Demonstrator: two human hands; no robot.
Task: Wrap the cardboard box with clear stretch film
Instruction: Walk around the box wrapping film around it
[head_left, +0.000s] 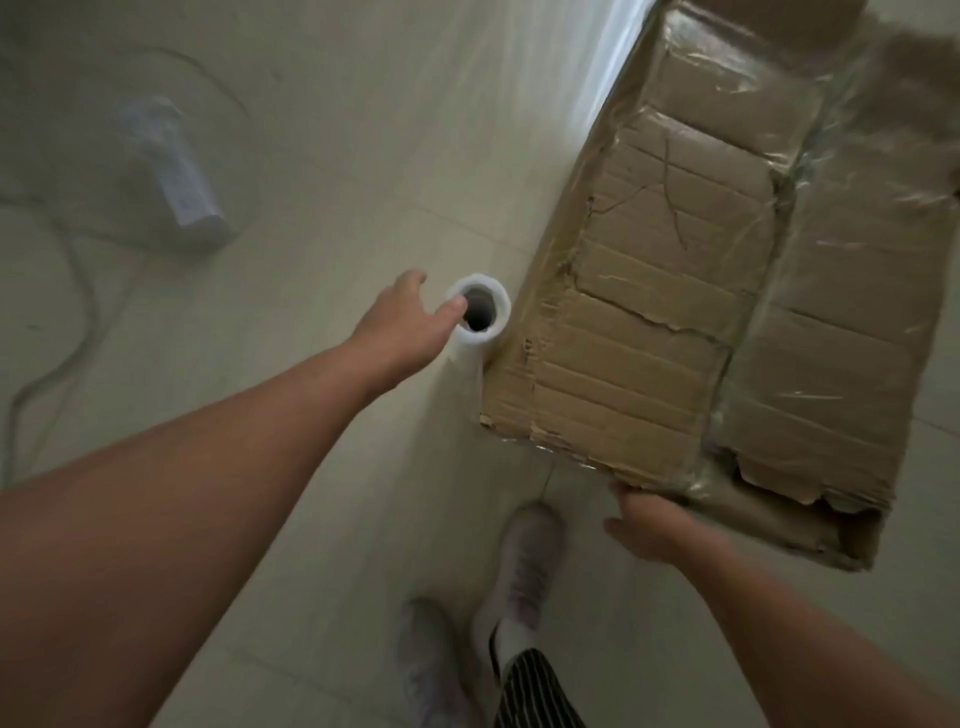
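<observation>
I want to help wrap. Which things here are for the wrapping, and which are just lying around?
For the job:
box, partly covered in film
film roll, upright beside the box
left hand, a finger in the roll's core
right hand, at the box's near edge

Just lying about:
white power strip on the floor
its cable

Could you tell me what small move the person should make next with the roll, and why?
Probably carry the roll around the box's near corner. The left hand holds it upright beside that corner with a finger in the core, film already covers the top, and the right hand steadies the near edge.
</observation>
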